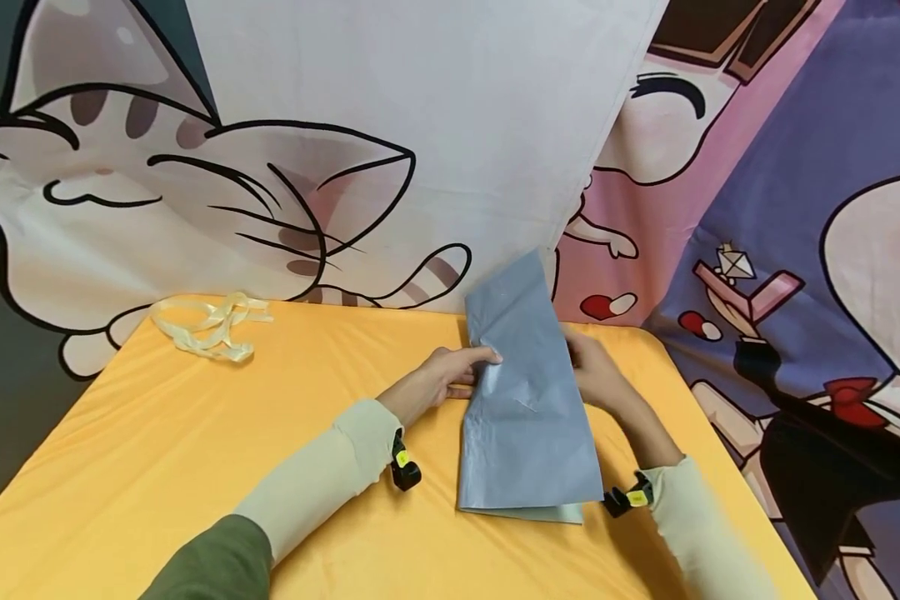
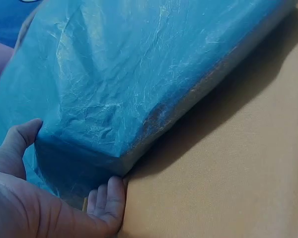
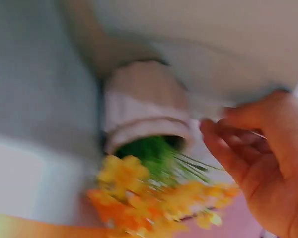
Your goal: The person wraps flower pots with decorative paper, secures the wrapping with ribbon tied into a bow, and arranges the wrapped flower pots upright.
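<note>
A blue-grey, crinkled wrapping sheet (image 1: 528,417) stands folded over the table, its paler inner layer showing at the lower edge. My left hand (image 1: 450,371) pinches its left edge, the thumb (image 2: 25,136) on the near face and the other fingers under the fold. On the right, my right hand (image 1: 600,371) is partly hidden behind the sheet. The right wrist view shows that hand (image 3: 268,153) with loosely bent fingers beside a whitish pot (image 3: 146,96), nothing visible in its grasp. Yellow and orange flowers (image 3: 144,193) with green stems come out of the pot. Blur softens that view.
A pale yellow ribbon (image 1: 217,325) lies loosely looped at the table's far left corner. Yellow cloth covers the table (image 1: 330,367). Cartoon-printed hangings (image 1: 420,83) rise behind the table and along its right side.
</note>
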